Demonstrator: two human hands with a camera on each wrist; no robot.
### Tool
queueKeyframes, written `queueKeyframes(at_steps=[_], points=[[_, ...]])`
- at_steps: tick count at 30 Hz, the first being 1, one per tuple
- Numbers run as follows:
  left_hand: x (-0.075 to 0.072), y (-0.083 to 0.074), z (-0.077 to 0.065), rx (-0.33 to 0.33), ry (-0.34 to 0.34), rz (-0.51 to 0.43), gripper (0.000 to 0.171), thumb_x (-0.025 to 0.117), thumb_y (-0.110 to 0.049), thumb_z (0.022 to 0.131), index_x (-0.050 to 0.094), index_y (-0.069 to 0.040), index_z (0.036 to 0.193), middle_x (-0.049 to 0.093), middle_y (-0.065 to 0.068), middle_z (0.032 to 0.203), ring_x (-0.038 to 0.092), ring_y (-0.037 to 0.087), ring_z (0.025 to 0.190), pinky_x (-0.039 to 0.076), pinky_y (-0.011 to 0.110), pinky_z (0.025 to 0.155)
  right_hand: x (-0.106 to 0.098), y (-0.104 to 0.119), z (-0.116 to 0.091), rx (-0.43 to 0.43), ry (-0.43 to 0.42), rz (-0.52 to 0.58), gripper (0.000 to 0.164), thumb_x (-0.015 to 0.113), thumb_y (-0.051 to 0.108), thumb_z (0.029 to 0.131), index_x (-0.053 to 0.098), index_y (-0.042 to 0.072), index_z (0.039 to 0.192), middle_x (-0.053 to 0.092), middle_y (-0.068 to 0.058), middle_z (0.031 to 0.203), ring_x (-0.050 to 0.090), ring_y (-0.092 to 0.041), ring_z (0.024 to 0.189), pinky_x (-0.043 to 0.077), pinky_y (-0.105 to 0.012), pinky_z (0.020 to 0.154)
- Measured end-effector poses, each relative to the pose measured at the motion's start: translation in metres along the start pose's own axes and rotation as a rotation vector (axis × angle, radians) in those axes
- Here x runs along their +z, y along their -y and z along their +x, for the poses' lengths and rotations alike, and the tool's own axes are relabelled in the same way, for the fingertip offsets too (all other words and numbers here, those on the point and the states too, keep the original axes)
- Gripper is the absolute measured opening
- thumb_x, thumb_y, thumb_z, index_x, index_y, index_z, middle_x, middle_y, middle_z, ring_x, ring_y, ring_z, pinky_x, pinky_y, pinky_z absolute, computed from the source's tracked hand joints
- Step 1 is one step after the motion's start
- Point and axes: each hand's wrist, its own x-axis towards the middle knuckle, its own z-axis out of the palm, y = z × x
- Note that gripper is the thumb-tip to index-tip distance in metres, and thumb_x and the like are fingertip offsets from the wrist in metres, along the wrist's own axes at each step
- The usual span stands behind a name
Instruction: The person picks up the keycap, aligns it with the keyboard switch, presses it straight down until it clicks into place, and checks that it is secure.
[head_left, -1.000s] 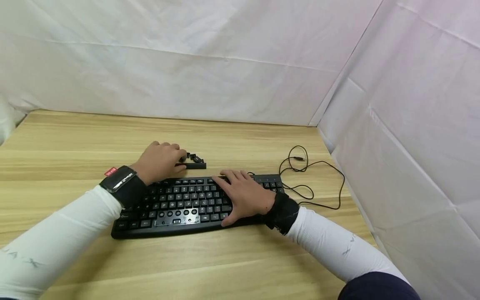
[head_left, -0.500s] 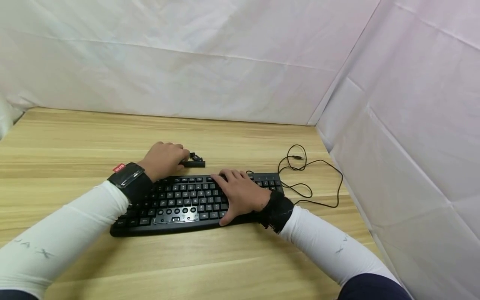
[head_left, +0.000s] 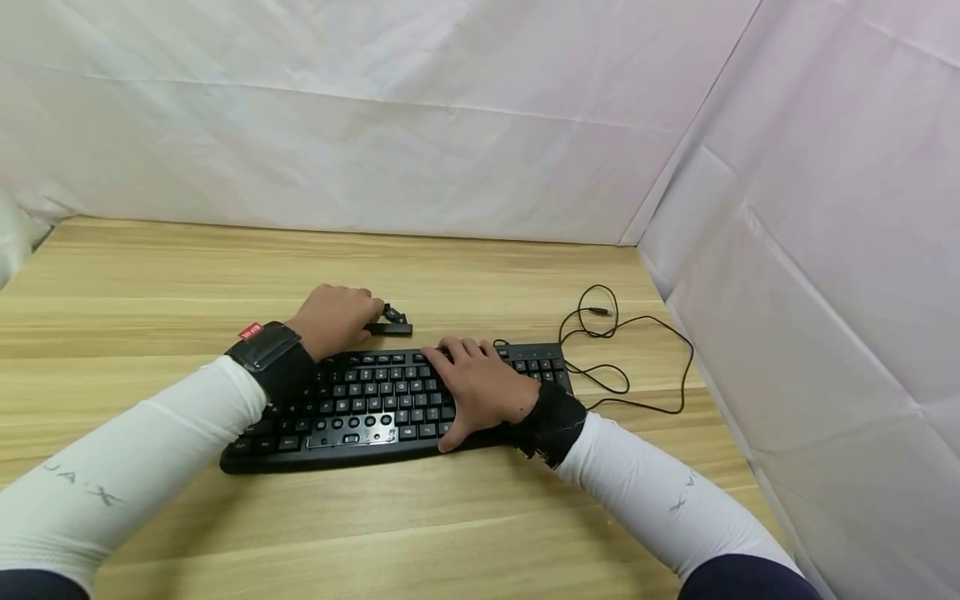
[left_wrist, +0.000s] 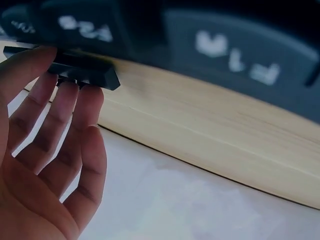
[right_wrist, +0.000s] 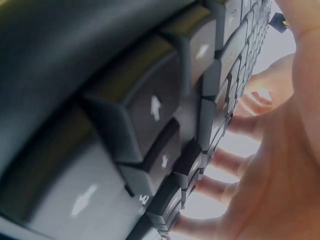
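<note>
Head: two hands (head_left: 335, 320) (head_left: 483, 390), one keyboard (head_left: 375, 390), one bar (head_left: 392, 330).

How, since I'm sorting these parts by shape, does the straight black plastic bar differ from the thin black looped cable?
The bar is chunky and straight, while the cable is slender and curls in loops. The left hand touches the bar, while no hand touches the cable. Both are black.

The head view is bright and mostly clear. Soft shadows lie on the table (head_left: 405, 517) under the sleeves (head_left: 150, 458). The keyboard (head_left: 390, 408) has shiny spots. Both wrist views look fuzzy up close, and very bright white glows between the right fingers (right_wrist: 227, 162).
</note>
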Motion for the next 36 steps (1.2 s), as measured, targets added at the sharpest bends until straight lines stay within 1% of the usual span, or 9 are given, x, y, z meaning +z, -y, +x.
queueKeyframes(at_steps=[5,8,15,19,21,26,29,32,36], points=[[-0.002,0.001,0.0,-0.031,0.035,-0.073,0.014,0.077,-0.015,0.073,0.066,-0.008,0.08,0.067,0.006,0.079,0.058,0.022,0.066,0.053,0.043,0.058,-0.002,0.003,-0.002,0.011,0.015,0.003,0.13,0.067,0.078,0.051,0.018,0.011,0.151,0.031,-0.015,0.143,0.031,-0.03,0.125,0.033,-0.054,0.1],[-0.002,0.0,-0.001,-0.034,0.046,-0.106,0.014,0.077,-0.014,0.073,0.067,-0.007,0.079,0.068,0.006,0.079,0.059,0.021,0.067,0.053,0.044,0.06,-0.001,0.005,-0.003,0.011,0.015,0.008,0.13,0.068,0.078,0.051,0.019,0.011,0.151,0.031,-0.015,0.143,0.032,-0.03,0.125,0.033,-0.055,0.1],[-0.002,0.001,-0.006,-0.045,0.056,-0.119,0.015,0.079,-0.017,0.072,0.069,-0.009,0.08,0.07,0.005,0.079,0.058,0.02,0.068,0.051,0.05,0.066,0.002,0.008,-0.002,0.012,0.017,0.018,0.129,0.068,0.077,0.052,0.018,0.012,0.151,0.03,-0.015,0.144,0.031,-0.03,0.125,0.032,-0.056,0.101],[-0.008,0.0,-0.009,-0.054,0.037,-0.124,0.017,0.078,-0.019,0.072,0.069,-0.009,0.083,0.069,0.005,0.082,0.058,0.02,0.069,0.048,0.052,0.069,0.003,0.008,-0.001,0.012,0.02,0.017,0.128,0.068,0.076,0.052,0.018,0.012,0.151,0.029,-0.015,0.145,0.03,-0.03,0.126,0.031,-0.056,0.102],[-0.011,-0.002,-0.012,-0.068,0.028,-0.139,0.02,0.076,-0.022,0.072,0.068,-0.009,0.085,0.068,0.005,0.084,0.056,0.019,0.069,0.048,0.049,0.067,0.003,0.008,-0.001,0.005,0.016,0.012,0.129,0.068,0.077,0.052,0.018,0.012,0.151,0.03,-0.015,0.145,0.03,-0.03,0.126,0.031,-0.056,0.101],[-0.021,-0.012,-0.026,-0.079,0.035,-0.209,0.019,0.073,-0.019,0.073,0.065,-0.01,0.087,0.063,0.004,0.083,0.051,0.016,0.063,0.047,0.037,0.057,0.005,0.005,-0.002,-0.007,0.001,0.007,0.129,0.067,0.077,0.052,0.018,0.011,0.151,0.031,-0.016,0.144,0.031,-0.031,0.126,0.031,-0.056,0.101],[-0.025,-0.018,-0.037,-0.053,0.028,-0.229,0.019,0.074,-0.017,0.071,0.066,-0.01,0.088,0.064,0.003,0.083,0.051,0.013,0.061,0.048,0.033,0.054,0.006,0.003,-0.004,-0.008,-0.013,0.01,0.128,0.068,0.076,0.053,0.018,0.01,0.151,0.031,-0.017,0.144,0.03,-0.032,0.126,0.031,-0.056,0.101],[-0.026,-0.024,-0.051,-0.014,0.019,-0.242,0.019,0.075,-0.017,0.07,0.068,-0.011,0.086,0.065,0.002,0.083,0.053,0.01,0.062,0.052,0.032,0.056,0.005,0.001,-0.006,-0.013,-0.015,0.015,0.128,0.068,0.075,0.054,0.018,0.01,0.151,0.031,-0.018,0.144,0.03,-0.033,0.127,0.031,-0.057,0.101],[-0.028,-0.031,-0.068,0.029,0.031,-0.258,0.018,0.077,-0.017,0.07,0.069,-0.012,0.084,0.066,0.001,0.081,0.052,0.008,0.063,0.052,0.032,0.057,0.004,-0.001,-0.005,-0.013,-0.01,0.017,0.128,0.068,0.075,0.054,0.017,0.009,0.151,0.03,-0.019,0.145,0.03,-0.034,0.128,0.031,-0.057,0.101]])
